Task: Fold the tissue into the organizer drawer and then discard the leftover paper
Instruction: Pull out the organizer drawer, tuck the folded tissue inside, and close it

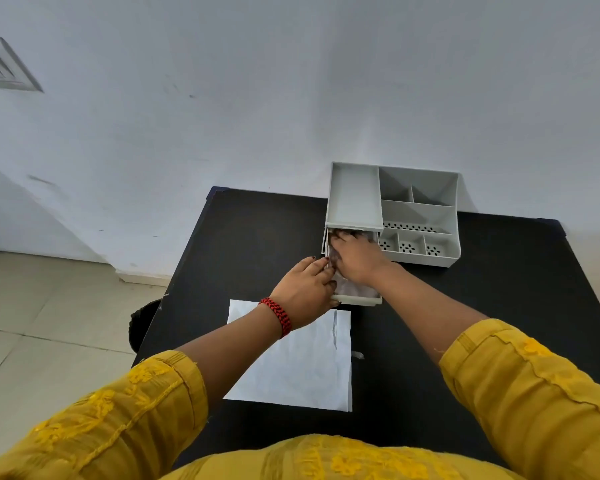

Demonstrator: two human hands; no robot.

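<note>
A grey organizer (420,216) stands at the far side of the black table, its drawer (359,300) pulled out toward me. White tissue (355,288) lies inside the drawer. My right hand (355,259) lies flat in the drawer, fingers spread, pressing the tissue down. My left hand (307,289) rests at the drawer's left front corner, fingertips on the tissue's edge; a red and black band circles that wrist. A white sheet of paper (298,362) lies flat on the table in front of the drawer, partly under my left forearm.
The black table (465,306) stands against a white wall. A small scrap (357,355) lies at the paper's right edge. A dark object (142,323) sits on the tiled floor left of the table. The organizer's top compartments hold nothing.
</note>
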